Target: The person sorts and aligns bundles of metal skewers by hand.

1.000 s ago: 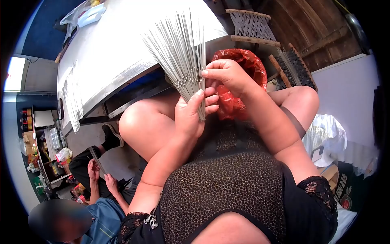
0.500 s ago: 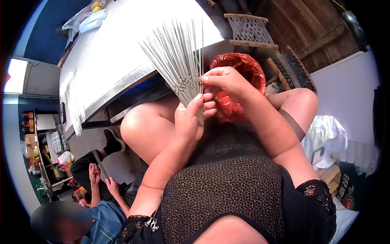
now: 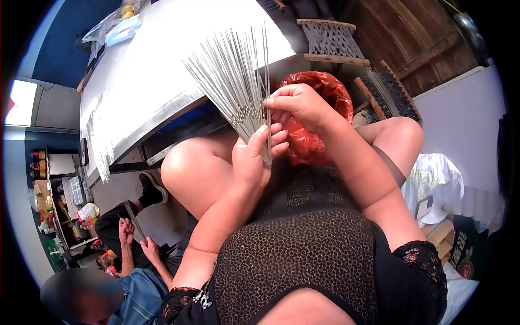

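Observation:
A fanned bundle of thin grey metal rods (image 3: 230, 81) stands up from my left hand (image 3: 253, 157), whose thumb and fingers are wrapped round its lower end. Small knots or eyelets show across the rods just above that grip. My right hand (image 3: 298, 105) pinches a rod at the bundle's right edge, thumb and forefinger together. Behind my right hand is a container lined with a red plastic bag (image 3: 338, 92), between my knees.
A white-topped table (image 3: 157, 59) stands ahead, with more thin rods (image 3: 97, 135) at its left edge. At lower left a co-worker's hands (image 3: 150, 249) hold similar rods. Woven wooden-framed racks (image 3: 333, 40) are at upper right, a white bag (image 3: 433, 181) at right.
The bundle and both my hands sit slightly lower and further left in view than a second ago. Both hands keep their hold. The co-worker's hands have shifted a little.

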The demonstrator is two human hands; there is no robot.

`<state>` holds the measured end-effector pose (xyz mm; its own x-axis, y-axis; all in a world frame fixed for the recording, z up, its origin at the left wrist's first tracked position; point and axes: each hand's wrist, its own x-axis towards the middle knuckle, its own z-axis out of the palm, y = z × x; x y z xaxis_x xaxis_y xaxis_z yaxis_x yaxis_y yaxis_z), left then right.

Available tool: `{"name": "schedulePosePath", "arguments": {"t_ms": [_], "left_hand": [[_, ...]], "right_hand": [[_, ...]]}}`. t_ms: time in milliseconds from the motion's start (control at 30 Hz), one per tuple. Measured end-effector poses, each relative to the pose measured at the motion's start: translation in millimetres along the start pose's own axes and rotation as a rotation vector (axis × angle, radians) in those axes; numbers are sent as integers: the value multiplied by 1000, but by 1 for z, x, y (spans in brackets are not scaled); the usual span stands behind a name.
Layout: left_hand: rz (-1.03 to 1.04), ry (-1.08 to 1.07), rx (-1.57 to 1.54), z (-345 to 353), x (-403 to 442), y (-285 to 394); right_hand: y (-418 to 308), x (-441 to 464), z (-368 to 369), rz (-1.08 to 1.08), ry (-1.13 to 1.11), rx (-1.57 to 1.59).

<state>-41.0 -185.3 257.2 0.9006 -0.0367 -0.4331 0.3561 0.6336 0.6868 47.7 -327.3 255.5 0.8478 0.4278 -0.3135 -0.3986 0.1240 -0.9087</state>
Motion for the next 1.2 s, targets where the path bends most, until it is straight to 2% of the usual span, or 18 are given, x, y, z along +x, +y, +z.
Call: {"name": "schedulePosePath", "arguments": {"t_ms": [400, 733, 867, 1200], "left_hand": [[8, 11, 10, -2, 2, -3], [27, -60, 3, -3, 4, -4], [35, -54, -24, -3, 5, -4], [28, -100, -57, -4, 6, -4]], "right_hand": [[1, -8, -5, 86, -40, 18], [1, -6, 1, 35, -24, 21], [6, -6, -6, 46, -101, 10], [6, -6, 2, 86, -88, 129]]}}
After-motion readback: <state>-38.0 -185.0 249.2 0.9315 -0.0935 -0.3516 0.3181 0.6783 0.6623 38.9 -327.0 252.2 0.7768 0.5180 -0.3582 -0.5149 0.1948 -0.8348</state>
